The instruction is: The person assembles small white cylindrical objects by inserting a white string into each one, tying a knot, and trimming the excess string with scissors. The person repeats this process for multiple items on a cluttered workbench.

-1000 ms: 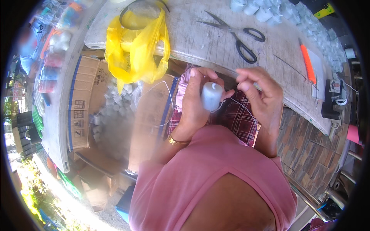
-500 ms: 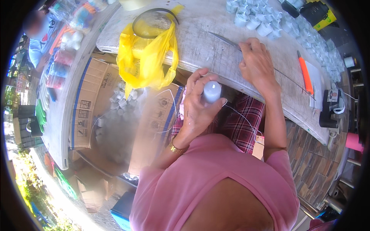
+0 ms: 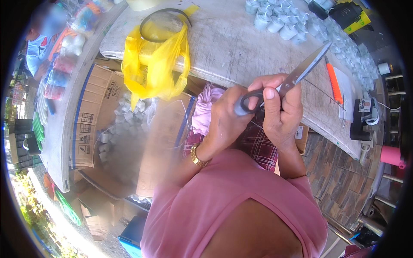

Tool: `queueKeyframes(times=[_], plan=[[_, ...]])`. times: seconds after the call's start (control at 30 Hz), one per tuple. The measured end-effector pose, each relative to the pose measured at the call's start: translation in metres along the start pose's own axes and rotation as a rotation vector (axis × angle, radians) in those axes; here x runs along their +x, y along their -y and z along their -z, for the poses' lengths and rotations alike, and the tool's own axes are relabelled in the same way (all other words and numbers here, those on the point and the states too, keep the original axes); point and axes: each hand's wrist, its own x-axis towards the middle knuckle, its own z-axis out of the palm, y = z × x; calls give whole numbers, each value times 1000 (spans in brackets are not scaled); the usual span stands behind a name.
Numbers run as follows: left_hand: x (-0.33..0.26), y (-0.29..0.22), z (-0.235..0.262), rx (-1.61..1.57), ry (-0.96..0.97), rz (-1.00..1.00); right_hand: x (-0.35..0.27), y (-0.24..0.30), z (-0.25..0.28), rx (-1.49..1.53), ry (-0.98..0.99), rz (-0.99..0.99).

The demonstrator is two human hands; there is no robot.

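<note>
From my end I see both hands close together just off the near edge of the worktop point(image 3: 228, 47). The left hand point(image 3: 227, 112) is clamped around a grey-blue candle point(image 3: 238, 108), which sits just short of that edge and is partly hidden by the fingers and a dark handle loop. The right hand point(image 3: 280, 105) is wrapped around the scissors point(image 3: 306, 69); their blades, lying together or nearly so, angle up over the worktop. I can't tell whether the left fingers touch the loop or whether the loop touches the candle.

On the worktop's far right part I have rows of candles point(image 3: 287, 31), packed tightly. Nearer its right end lie an orange knife point(image 3: 334, 84) and a pale sheet point(image 3: 345, 88). A yellow bag point(image 3: 155, 71) hangs over the worktop's near edge at the left, with a dark band point(image 3: 144, 31) at its top.

Below the worktop, left of the hands, stands a carton point(image 3: 84, 124) with small pale pieces point(image 3: 112, 127) inside, partly blurred in my view. A pink cloth point(image 3: 206, 114) lies just under the worktop's near edge, beside the left hand.
</note>
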Motion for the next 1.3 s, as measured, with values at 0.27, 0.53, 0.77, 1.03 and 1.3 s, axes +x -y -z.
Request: queueKeyframes(times=[0.27,0.53,0.77,1.03,1.3], plan=[[-5,9,-6,20,71,28,-13,-9,-2,-264,57,108],[-8,15,1,20,90,95,-12,-3,-6,-271,119,109],[-10,12,3,-8,72,-29,5,24,-9,212,-251,150],[-3,16,2,-61,70,-69,9,26,3,63,-84,6],[-3,16,-2,-83,69,-14,5,22,0,118,-108,2]])
